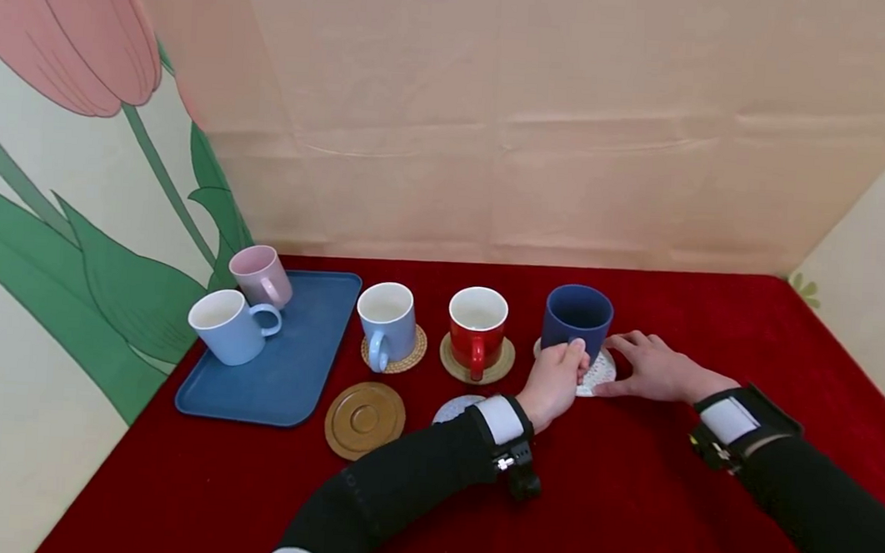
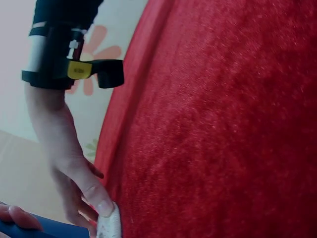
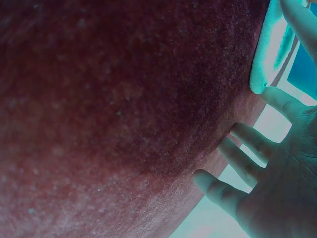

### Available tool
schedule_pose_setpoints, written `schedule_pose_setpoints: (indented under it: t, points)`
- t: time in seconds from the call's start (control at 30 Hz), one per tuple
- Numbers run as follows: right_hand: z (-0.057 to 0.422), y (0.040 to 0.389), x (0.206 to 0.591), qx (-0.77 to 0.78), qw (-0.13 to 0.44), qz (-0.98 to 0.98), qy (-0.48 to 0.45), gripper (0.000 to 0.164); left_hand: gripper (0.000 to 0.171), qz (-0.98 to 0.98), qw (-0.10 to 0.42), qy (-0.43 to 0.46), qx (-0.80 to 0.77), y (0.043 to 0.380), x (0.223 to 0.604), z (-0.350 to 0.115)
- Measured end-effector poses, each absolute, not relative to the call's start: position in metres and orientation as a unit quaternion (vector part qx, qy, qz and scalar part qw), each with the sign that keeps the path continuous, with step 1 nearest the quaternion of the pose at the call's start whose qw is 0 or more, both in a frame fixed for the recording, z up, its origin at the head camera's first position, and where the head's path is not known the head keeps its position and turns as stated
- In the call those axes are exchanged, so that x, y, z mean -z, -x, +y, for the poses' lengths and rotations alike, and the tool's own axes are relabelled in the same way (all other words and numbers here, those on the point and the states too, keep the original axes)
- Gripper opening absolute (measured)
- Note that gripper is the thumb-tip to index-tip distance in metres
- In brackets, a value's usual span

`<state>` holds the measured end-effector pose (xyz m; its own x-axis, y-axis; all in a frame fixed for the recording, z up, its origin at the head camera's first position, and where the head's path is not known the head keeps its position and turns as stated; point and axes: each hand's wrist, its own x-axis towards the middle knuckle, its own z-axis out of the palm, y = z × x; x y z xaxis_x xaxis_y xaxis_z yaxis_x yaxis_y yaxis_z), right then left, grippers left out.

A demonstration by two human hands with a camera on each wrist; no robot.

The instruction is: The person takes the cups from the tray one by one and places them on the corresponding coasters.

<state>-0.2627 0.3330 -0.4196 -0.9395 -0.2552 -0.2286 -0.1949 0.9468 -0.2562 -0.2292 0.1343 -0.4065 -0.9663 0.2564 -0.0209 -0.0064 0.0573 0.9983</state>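
My left hand grips the handle of a dark blue mug. The mug stands over a white, patterned round coaster, whose edge shows on both sides; whether the base touches it I cannot tell. At the coaster's right side, my right hand holds the rim between thumb and forefinger. In the right wrist view, the other fingers are spread apart from the coaster. The left wrist view shows the right thumb on the coaster's edge, while most of the left hand is out of frame.
Left of the blue mug, a red mug and a light blue mug stand on coasters. A blue tray bears a pink mug and another light blue mug. A wooden coaster and a partly covered pale coaster lie nearer.
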Motion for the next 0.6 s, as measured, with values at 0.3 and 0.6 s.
schedule_pose_setpoints:
  t: [0.3,0.6]
  points:
    - [0.3337,0.2627,0.4201,0.117,0.13,0.978,0.115,0.106,0.041,0.723,0.131,-0.108,-0.67,0.2255,0.4157,0.1382]
    - [0.3343,0.2659,0.423,0.12,0.128,0.978,0.114,0.107,0.041,0.718,0.153,-0.115,-0.669,0.2315,0.4162,0.1378]
